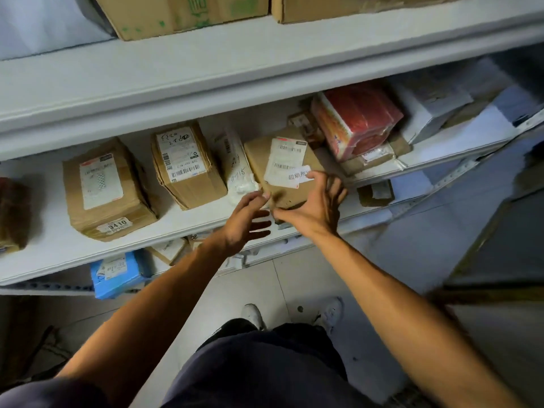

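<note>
A brown cardboard parcel (256, 156) lies flat on the middle shelf (59, 251), with a white shipping label (284, 160) on top. A small white barcode sticker (300, 175) sits at the label's lower right corner. My right hand (312, 210) is over the parcel's near edge with its fingers spread. The index fingertip is right beside the sticker and the thumb is at the near corner. My left hand (244, 225) is just left of it, fingers straight and pointing right, with the thumb tip at the parcel's left edge. Neither hand grips anything.
On the same shelf are a box marked 0410 (103, 189), a taped box (185, 166), a white bag parcel (238, 175), a red package (356, 119) and a white box (426, 113). A blue box (117, 275) lies on the shelf below. Cartons (176, 13) stand above.
</note>
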